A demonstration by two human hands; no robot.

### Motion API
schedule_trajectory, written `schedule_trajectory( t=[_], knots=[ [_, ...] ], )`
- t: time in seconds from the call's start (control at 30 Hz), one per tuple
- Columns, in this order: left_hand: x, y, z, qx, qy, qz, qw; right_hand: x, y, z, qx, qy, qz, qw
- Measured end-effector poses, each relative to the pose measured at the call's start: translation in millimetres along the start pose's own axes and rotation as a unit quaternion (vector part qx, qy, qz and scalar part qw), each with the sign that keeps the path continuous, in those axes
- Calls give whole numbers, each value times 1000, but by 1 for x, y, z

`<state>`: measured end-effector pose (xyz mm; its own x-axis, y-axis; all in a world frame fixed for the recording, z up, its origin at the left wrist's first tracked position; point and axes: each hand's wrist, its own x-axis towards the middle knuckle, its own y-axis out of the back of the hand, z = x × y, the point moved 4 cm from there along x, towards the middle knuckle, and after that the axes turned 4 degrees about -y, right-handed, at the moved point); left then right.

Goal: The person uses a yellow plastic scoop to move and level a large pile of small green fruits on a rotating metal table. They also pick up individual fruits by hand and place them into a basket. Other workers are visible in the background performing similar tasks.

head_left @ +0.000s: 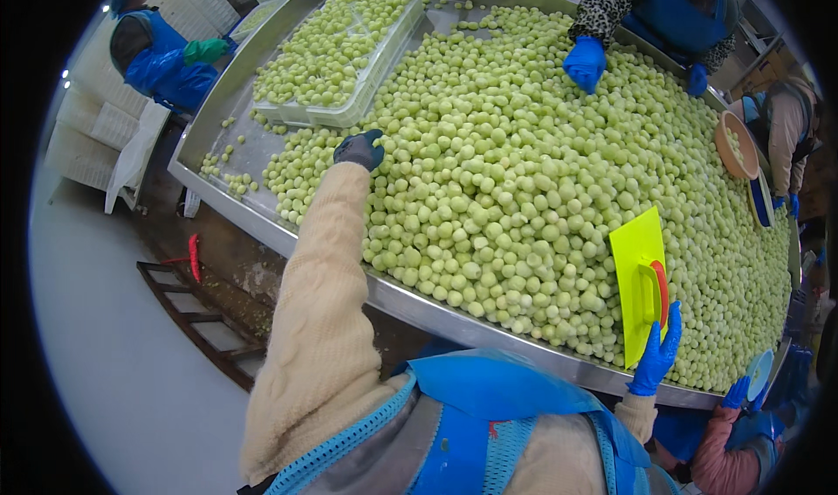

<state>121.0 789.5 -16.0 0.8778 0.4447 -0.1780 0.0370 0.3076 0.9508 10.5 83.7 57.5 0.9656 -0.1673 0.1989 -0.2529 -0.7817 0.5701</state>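
Note:
My left hand (360, 149), in a dark knit glove, reaches over a heap of round pale-green fruits (484, 213) on a metal table, near a tray's corner. Its fingers are bent at the fruits; whether one is gripped cannot be told. My right hand (656, 351), in a blue glove, has its fingers apart at the lower end of the red-topped handle of a yellow-green plastering float (632, 285). The float leans tilted on the heap near the table's front edge. A white plastic tray (386, 69) filled with the same fruits stands at the upper left.
The metal table's raised rim (452, 321) runs before me. Across the table, a co-worker's blue-gloved hand (584, 65) touches the heap. An orange bowl (734, 145) and a blue float (760, 197) lie at the right. Other people stand around. A dark metal frame (203, 325) is on the floor at left.

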Motion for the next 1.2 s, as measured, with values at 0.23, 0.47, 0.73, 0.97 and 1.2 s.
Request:
schedule_trajectory(
  t=[0.23, 0.47, 0.73, 0.97, 1.2],
  knots=[
    [49, -23, 4, 173, -60, -97, 978, -17, -37, -73, -96, 43, -43, 994],
    [62, 23, 36, -393, -84, -77, 912, -25, -68, -98, -82, 6, -79, 994],
    [-110, -10, 257, -470, -340, -453, 677, -9, -224, -103, 784, -415, -196, 418],
    [69, 0, 237, -44, -236, -98, 966, -6, -229, -113, 839, -389, -159, 345],
    [110, -61, 233, 43, -232, -45, 971, 1, -223, -119, 848, -399, -172, 304]
  ],
)
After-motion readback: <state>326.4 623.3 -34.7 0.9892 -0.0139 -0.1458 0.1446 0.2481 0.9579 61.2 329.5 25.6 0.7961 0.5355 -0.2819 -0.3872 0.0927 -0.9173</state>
